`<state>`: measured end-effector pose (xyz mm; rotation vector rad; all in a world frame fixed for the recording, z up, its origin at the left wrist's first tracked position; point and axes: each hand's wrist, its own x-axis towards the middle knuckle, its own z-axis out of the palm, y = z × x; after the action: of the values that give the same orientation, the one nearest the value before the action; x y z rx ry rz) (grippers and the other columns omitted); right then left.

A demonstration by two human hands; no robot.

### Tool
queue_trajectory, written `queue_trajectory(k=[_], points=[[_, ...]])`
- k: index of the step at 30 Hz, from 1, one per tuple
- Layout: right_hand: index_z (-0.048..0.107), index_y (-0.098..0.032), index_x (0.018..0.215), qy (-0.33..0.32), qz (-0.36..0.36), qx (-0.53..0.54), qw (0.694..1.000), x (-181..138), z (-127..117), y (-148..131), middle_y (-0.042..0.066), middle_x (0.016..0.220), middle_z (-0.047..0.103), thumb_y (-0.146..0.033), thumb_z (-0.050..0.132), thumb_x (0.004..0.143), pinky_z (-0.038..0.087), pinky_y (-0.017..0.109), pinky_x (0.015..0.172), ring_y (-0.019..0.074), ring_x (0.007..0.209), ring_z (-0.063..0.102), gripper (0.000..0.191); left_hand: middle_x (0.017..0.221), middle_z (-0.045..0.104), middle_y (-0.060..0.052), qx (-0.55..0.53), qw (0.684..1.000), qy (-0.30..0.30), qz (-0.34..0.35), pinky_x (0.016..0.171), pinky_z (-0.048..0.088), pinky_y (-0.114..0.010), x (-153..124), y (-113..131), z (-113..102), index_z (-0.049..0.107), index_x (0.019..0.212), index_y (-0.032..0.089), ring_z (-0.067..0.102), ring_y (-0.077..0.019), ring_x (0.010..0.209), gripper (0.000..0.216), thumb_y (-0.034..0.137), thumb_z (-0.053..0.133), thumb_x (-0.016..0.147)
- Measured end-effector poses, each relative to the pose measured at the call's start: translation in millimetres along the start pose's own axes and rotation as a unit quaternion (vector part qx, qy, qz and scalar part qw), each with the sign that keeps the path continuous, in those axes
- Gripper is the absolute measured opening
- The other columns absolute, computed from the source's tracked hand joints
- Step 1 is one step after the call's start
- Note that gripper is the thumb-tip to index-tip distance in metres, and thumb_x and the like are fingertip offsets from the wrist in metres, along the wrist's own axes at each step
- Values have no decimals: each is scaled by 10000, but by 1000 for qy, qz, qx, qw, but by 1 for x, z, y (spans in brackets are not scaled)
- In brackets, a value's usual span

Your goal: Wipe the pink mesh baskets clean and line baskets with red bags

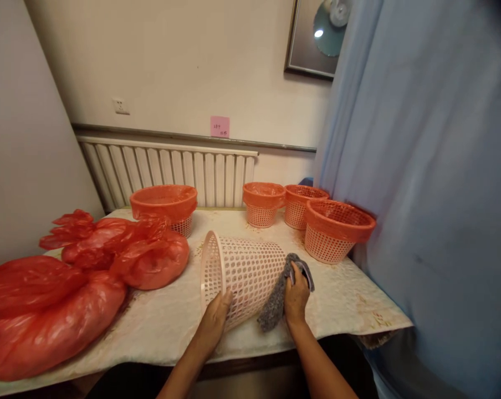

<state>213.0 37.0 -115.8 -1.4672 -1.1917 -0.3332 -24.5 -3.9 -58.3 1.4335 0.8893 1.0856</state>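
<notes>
A pale pink perforated basket lies on its side on the table, its mouth facing left. My left hand grips its lower wall near the rim. My right hand is closed on a grey cloth and presses it against the basket's base end. The cloth drapes over the basket's bottom and hangs down to the table.
Several orange baskets lined with red bags stand at the back: one at the left, three at the right. Puffy red plastic bags fill the table's left. A cream cloth-covered table, a radiator and a blue curtain surround them.
</notes>
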Motion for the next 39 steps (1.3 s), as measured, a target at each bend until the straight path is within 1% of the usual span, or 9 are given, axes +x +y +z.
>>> queue_trajectory(k=[3,8,12,16,22,26,29,34,39], points=[[502,-198,1290,-27,-37,12,999,-26,-5,-25,126,1224,598,-125,379,854,431,471,969,274,1133,545,458,1253,636,-108,7,1000,-16,7,1092,341,-438,-1,5,-2,570,1238,117,528,-278,1220,553,530,404,908],[463,-192,1329,-117,-171,96,974,-51,-8,-84,88,1199,622,-55,381,822,483,404,932,217,1092,584,532,1236,648,-85,15,999,-21,28,1076,365,-404,-3,9,0,587,1223,139,552,-265,1187,530,524,420,900],[416,-178,1374,-191,-256,158,934,-46,-12,-119,91,1165,630,-60,413,817,499,357,913,198,1039,600,570,1216,653,-92,68,996,-1,54,1100,322,-408,-8,0,-4,603,1191,133,528,-269,1202,502,501,424,901],[417,-151,1373,-225,-262,164,924,-26,-9,-139,117,1175,607,-57,424,782,482,382,935,219,1071,571,598,1171,667,-113,96,993,-10,62,1073,347,-425,-13,-10,-10,601,1178,114,544,-278,1163,517,492,353,927],[476,-171,1317,-266,-237,141,924,15,-3,-160,93,1136,623,-47,431,763,444,371,961,212,1072,547,570,1236,631,-101,123,991,-16,41,1093,315,-416,-33,-20,-7,583,1215,137,507,-291,1206,496,482,375,925],[513,-220,1282,-263,-206,115,935,24,-6,-168,52,1084,648,-43,451,743,433,348,953,201,1030,558,571,1237,633,-98,140,990,-23,25,1102,302,-425,-44,-23,-6,597,1214,152,494,-307,1220,497,488,388,914],[516,-225,1283,-251,-196,112,941,19,-9,-167,49,1083,651,-45,451,742,433,337,944,197,1028,561,575,1262,618,-106,126,991,-36,17,1121,275,-436,-39,-20,-8,591,1226,136,484,-306,1238,519,497,412,900],[504,-215,1307,-247,-201,114,941,10,-12,-159,61,1082,648,-56,448,750,428,348,944,206,1027,564,582,1311,588,-91,45,997,9,69,1156,206,-417,-16,-9,0,555,1262,136,394,-267,1329,533,500,421,897],[509,-195,1306,-252,-214,117,936,12,-17,-152,71,1094,648,-55,441,772,433,358,950,210,1032,565,557,1297,601,-88,35,998,2,45,1146,239,-413,-9,1,10,518,1291,124,417,-262,1317,533,485,410,914]])
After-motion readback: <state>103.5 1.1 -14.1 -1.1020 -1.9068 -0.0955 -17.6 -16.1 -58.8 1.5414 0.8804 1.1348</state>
